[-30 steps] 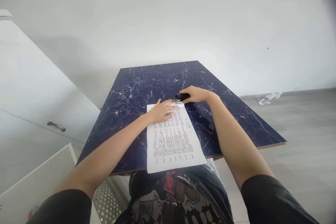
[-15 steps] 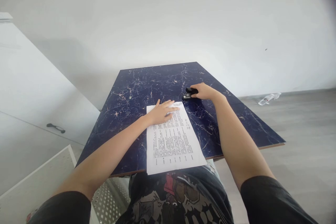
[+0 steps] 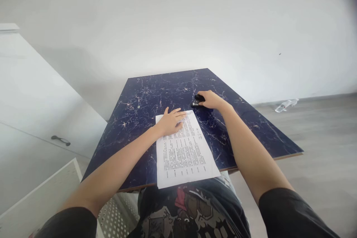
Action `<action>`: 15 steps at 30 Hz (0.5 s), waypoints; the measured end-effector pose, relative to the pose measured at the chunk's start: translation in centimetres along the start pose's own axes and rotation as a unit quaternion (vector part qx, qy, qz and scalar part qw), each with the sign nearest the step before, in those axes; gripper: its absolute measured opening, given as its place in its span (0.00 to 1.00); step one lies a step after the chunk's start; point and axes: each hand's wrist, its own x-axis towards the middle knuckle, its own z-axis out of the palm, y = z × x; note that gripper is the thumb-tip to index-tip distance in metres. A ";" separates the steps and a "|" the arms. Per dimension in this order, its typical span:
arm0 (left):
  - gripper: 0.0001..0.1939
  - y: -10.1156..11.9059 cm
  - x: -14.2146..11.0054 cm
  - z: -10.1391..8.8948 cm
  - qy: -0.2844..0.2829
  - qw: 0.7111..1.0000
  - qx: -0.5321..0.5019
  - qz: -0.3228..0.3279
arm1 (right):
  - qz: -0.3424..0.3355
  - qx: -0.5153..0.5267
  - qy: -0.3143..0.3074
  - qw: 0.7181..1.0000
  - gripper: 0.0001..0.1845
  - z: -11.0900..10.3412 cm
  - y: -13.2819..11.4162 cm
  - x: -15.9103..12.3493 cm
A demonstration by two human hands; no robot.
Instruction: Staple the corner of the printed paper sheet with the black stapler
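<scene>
A white rectangular paper [image 3: 184, 158], covered with rows of small dark print, is laid on the blue, marble-veined table [image 3: 237, 137], its near end overhanging the edge. It is partly covered by the left hand [image 3: 170, 122], spread out with grip released. Beyond the paper's far right corner, a black stapler [image 3: 196, 103] with shiny metal is grasped by the right hand [image 3: 211, 100].

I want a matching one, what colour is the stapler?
The stapler is black with silvery metal, clearest in the head view.
</scene>
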 end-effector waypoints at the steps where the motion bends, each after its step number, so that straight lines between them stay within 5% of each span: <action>1: 0.24 0.0 0.0 -0.2 0.015 1.000 0.009 0.002 | 0.004 -0.002 0.006 1.000 0.25 0.2 -0.3 0.1; 5: 0.21 0.6 -0.4 -1.1 0.063 0.998 0.026 0.015 | -0.002 0.012 0.031 0.999 0.22 0.8 -2.5 0.4; 8: 0.19 1.3 -1.1 -1.3 0.027 0.998 0.039 0.040 | -0.042 0.029 0.039 0.998 0.21 1.1 -5.3 0.1; 15: 0.31 2.2 -1.7 -0.4 -0.002 0.995 0.095 0.024 | -0.136 0.068 0.008 0.988 0.24 2.2 -11.1 -0.8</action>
